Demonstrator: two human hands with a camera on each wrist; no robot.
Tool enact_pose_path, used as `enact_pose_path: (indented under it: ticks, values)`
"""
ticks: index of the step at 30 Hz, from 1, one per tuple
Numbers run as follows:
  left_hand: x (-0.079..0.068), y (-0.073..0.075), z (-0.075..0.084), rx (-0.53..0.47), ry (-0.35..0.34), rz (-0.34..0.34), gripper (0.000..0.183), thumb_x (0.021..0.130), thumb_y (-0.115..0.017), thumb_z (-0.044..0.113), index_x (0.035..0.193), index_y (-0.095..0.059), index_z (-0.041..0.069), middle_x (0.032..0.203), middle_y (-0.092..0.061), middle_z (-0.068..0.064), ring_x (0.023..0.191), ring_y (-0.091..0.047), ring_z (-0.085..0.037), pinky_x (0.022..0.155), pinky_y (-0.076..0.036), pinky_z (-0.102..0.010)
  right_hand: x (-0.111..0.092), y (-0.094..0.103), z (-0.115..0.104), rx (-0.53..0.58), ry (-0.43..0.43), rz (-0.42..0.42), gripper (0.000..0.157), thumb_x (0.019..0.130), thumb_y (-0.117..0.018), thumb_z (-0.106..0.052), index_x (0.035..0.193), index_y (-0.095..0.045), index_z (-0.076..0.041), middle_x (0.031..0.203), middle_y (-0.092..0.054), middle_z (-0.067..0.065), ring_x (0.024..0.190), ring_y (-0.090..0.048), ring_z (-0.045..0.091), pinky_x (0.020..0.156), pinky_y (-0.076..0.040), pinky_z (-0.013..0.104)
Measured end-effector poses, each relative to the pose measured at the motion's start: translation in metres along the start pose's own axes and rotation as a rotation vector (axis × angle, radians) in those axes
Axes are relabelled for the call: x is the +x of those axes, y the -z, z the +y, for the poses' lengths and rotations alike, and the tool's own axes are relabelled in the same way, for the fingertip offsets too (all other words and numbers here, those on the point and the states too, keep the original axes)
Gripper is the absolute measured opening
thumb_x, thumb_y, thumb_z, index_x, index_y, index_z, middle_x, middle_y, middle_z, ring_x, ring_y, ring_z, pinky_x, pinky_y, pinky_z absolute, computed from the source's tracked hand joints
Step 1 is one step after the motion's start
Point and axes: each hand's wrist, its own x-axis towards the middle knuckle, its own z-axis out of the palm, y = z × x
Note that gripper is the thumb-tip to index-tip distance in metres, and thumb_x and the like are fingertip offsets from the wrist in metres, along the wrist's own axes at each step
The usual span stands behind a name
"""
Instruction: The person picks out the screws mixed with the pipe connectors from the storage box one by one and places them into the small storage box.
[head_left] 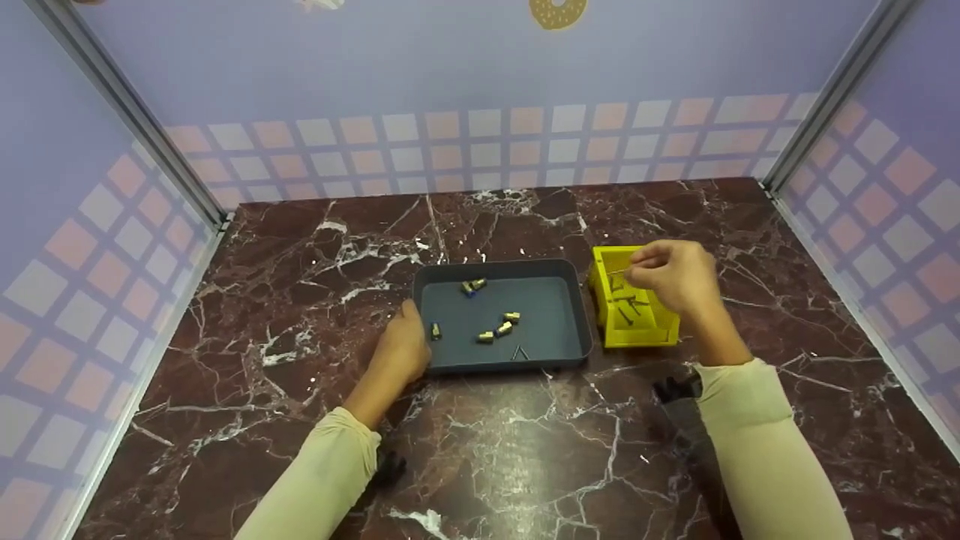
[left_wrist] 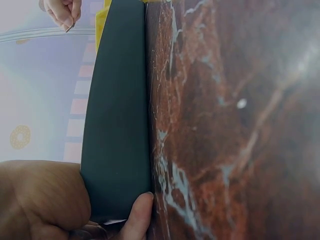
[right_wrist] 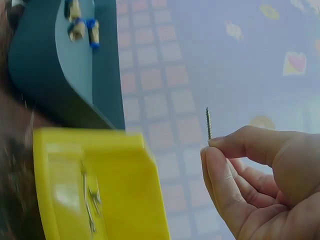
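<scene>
My right hand pinches a screw between thumb and fingertips, above the yellow bin. In the right wrist view the screw's pointed, threaded end sticks out of the fingers. My left hand grips the left end of the dark grey tray, with one digit against its outer wall in the left wrist view. Several brass fittings, some with blue parts, lie scattered in the tray. Two screws rest by its front wall. More screws lie inside the bin.
The tray and bin stand side by side on a dark red marbled table. Patterned panels enclose the back and both sides. Small white specks are scattered behind the tray.
</scene>
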Motion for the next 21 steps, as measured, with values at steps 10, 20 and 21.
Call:
enact_pose_path:
  ticks: [10,20,21]
  values:
    - [-0.001,0.0,0.001,-0.008,0.003,0.007,0.061,0.081,-0.06,-0.005,0.137,-0.036,-0.012,0.118,-0.061,-0.037,0.106,-0.066,-0.051,0.091,-0.055,-0.055,0.01,0.009,0.03,0.008,-0.083,0.042,0.029,0.084,-0.08,-0.023,0.108,-0.077,-0.007,0.109,-0.078,0.015,0.083,-0.071,0.016,0.069,-0.051,0.024]
    - [0.0,0.001,0.001,-0.003,0.024,-0.018,0.064,0.085,-0.059,-0.004,0.142,-0.033,-0.012,0.121,-0.06,-0.037,0.107,-0.066,-0.051,0.091,-0.055,-0.055,0.01,0.007,0.037,0.021,-0.1,0.047,0.029,0.083,-0.078,-0.022,0.108,-0.077,-0.006,0.108,-0.077,0.016,0.076,-0.066,0.014,0.06,-0.052,0.024]
    - [0.0,0.001,0.001,-0.004,0.02,-0.015,0.063,0.084,-0.059,-0.004,0.142,-0.033,-0.012,0.121,-0.06,-0.037,0.107,-0.066,-0.051,0.091,-0.055,-0.055,0.01,0.007,0.037,0.022,-0.101,0.047,0.029,0.083,-0.078,-0.022,0.108,-0.077,-0.006,0.108,-0.077,0.016,0.076,-0.066,0.015,0.06,-0.052,0.025]
